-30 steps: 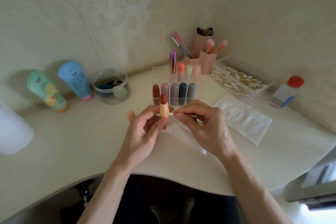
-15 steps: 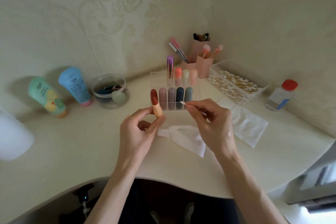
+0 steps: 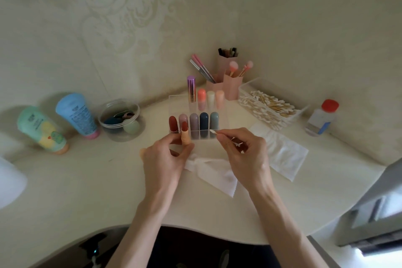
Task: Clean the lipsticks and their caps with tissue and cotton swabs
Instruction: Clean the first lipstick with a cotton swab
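My left hand point(image 3: 162, 156) pinches an uncapped lipstick point(image 3: 185, 135) with a peach tube and a dark red tip, held upright over the table. My right hand point(image 3: 245, 154) pinches a cotton swab point(image 3: 217, 133), its white tip pointing left, a short gap away from the lipstick. Its peach cap point(image 3: 142, 152) peeks out behind the left hand. A crumpled tissue point(image 3: 208, 169) lies under both hands. Behind stands a clear organizer point(image 3: 174, 102) with several capped lipsticks point(image 3: 193, 123).
A clear tray of cotton swabs point(image 3: 269, 105) and a flat tissue point(image 3: 282, 154) lie at the right, beside a red-capped bottle point(image 3: 322, 117). Pink brush holders point(image 3: 230, 80) stand at the back. Two tubes point(image 3: 76, 115) and a round clear jar point(image 3: 120, 119) sit at the left.
The swab tip has left the lipstick; my right hand drew it away to the right, and my left hand shifted the lipstick slightly left. The view tilted so the hands sit lower.
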`<act>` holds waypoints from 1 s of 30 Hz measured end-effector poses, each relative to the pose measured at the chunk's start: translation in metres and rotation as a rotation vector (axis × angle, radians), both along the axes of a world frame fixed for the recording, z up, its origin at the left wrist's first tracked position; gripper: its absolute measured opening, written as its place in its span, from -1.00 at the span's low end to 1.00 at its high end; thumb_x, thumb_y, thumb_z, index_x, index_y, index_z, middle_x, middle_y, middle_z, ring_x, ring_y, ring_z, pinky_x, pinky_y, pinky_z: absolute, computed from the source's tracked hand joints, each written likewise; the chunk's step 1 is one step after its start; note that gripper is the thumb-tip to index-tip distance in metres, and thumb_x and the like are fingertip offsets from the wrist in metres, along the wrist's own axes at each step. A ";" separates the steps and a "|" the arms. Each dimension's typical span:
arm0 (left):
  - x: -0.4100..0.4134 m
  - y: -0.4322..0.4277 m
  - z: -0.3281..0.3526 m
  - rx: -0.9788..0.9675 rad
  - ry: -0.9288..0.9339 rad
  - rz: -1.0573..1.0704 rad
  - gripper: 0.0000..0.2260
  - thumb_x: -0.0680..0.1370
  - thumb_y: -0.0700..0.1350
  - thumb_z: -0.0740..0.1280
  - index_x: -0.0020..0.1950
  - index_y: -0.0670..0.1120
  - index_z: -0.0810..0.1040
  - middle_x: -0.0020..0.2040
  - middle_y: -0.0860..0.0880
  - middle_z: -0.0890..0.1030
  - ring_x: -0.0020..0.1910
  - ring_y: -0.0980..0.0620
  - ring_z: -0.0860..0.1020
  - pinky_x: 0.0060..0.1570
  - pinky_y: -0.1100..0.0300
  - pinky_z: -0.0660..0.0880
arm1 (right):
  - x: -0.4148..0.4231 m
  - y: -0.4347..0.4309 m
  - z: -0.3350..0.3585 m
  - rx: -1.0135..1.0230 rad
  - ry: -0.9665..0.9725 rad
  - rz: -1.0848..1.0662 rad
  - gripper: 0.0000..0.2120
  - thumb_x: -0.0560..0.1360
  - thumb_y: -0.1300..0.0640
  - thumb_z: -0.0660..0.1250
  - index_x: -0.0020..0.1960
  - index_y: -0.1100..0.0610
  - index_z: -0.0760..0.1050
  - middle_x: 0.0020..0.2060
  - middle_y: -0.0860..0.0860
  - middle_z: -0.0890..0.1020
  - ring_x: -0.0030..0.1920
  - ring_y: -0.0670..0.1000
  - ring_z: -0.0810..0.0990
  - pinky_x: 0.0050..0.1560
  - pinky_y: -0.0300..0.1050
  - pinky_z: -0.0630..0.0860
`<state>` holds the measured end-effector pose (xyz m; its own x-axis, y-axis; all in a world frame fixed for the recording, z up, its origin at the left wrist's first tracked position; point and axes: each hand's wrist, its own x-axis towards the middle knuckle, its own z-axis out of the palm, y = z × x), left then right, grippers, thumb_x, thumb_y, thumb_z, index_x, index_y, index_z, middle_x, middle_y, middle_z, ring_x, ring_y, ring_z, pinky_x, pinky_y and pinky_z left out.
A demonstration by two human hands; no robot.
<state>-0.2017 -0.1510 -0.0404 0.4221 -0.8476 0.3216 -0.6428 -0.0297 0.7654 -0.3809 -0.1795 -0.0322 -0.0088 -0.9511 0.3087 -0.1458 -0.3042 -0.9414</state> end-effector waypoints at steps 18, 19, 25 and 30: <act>-0.001 0.006 -0.002 -0.022 0.110 0.006 -0.78 0.44 0.01 0.60 -0.01 0.14 0.62 -0.14 0.32 0.68 -0.30 0.26 0.63 0.05 -0.15 0.58 | 0.000 0.000 0.000 -0.004 0.008 0.001 -0.87 0.53 0.18 0.54 0.00 -0.04 0.75 -0.15 -0.15 0.74 -0.12 -0.08 0.67 -0.13 -0.34 0.49; -0.001 0.005 -0.002 -0.029 0.109 0.010 -0.81 0.44 0.00 0.59 -0.02 0.12 0.64 -0.15 0.32 0.69 -0.29 0.27 0.63 0.05 -0.14 0.58 | 0.000 0.001 0.000 -0.001 0.009 0.002 -0.87 0.53 0.18 0.54 0.00 -0.04 0.75 -0.15 -0.15 0.74 -0.12 -0.08 0.67 -0.13 -0.34 0.49; -0.001 0.003 -0.002 -0.018 0.099 0.018 -0.85 0.45 -0.02 0.58 -0.03 0.11 0.67 -0.20 0.33 0.66 -0.25 0.29 0.63 0.05 -0.13 0.58 | 0.000 0.000 0.000 0.005 0.004 -0.007 -0.86 0.53 0.17 0.54 -0.02 -0.06 0.74 -0.15 -0.15 0.74 -0.12 -0.09 0.68 -0.13 -0.33 0.50; 0.000 0.005 -0.001 -0.025 0.113 0.010 -0.80 0.45 -0.03 0.59 0.01 0.13 0.65 -0.16 0.28 0.69 -0.27 0.26 0.65 0.02 -0.03 0.62 | 0.000 0.001 0.000 0.004 0.009 -0.001 -0.86 0.53 0.19 0.54 -0.01 -0.04 0.74 -0.15 -0.14 0.74 -0.12 -0.09 0.67 -0.13 -0.33 0.51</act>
